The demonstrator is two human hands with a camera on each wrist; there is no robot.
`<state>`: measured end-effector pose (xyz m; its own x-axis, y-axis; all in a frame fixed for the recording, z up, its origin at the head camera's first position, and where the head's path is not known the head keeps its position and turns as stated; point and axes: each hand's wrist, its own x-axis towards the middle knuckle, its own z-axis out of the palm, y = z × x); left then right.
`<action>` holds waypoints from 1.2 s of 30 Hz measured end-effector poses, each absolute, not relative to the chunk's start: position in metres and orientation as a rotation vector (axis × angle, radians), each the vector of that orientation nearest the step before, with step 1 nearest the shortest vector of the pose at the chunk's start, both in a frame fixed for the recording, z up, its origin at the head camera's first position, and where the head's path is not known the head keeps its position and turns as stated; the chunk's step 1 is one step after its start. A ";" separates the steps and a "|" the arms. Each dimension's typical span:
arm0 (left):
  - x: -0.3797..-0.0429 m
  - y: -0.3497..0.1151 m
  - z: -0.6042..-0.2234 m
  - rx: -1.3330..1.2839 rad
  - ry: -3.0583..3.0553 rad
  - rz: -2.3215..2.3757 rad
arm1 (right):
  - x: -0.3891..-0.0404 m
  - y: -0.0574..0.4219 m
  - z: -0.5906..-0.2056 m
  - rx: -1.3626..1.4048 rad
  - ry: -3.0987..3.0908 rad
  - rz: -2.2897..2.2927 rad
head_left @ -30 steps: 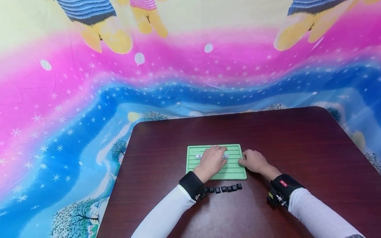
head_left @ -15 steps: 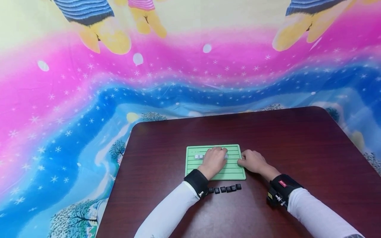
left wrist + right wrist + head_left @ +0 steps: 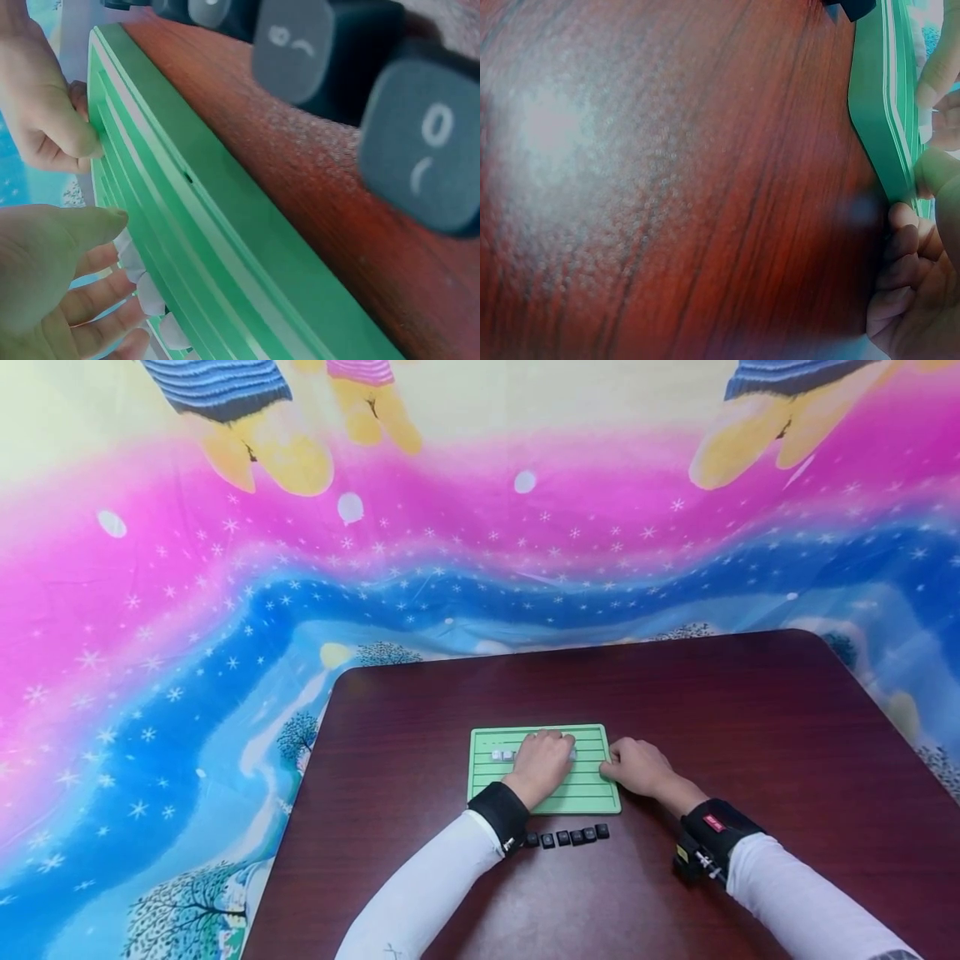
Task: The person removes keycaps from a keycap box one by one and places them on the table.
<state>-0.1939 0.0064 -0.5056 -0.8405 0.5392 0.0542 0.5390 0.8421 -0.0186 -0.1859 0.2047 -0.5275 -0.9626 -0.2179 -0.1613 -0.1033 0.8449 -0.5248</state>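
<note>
A green grooved board lies on the table. White keycaps stand in a row along one of its upper grooves, partly hidden by my left hand. In the left wrist view, that hand's loosely extended fingers touch or lie close against the far side of the white keycaps, while its thumb reaches over the board. My right hand grips the board's right edge, thumb on top. Its other fingers are curled at the board's side in the right wrist view.
Several black keycaps form a loose row on the brown table, just in front of the board. Two of them loom close to the left wrist camera. A colourful printed cloth hangs behind the table.
My left hand has shifted slightly right along the row, uncovering another white keycap at the left end. Its wrist strap now hides the leftmost black keycap. My right hand stays at the board's edge.
</note>
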 end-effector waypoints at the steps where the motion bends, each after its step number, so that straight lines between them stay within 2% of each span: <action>1: -0.194 0.006 -0.506 -0.871 -2.956 0.015 | -0.186 0.205 -0.528 -0.247 2.807 -0.783; 23: -0.195 0.008 -0.509 -0.880 -2.864 0.068 | -0.188 0.206 -0.531 -0.247 2.798 -0.780; 36: -0.192 0.010 -0.494 -0.876 -2.866 -0.055 | -0.188 0.207 -0.533 -0.279 2.801 -0.797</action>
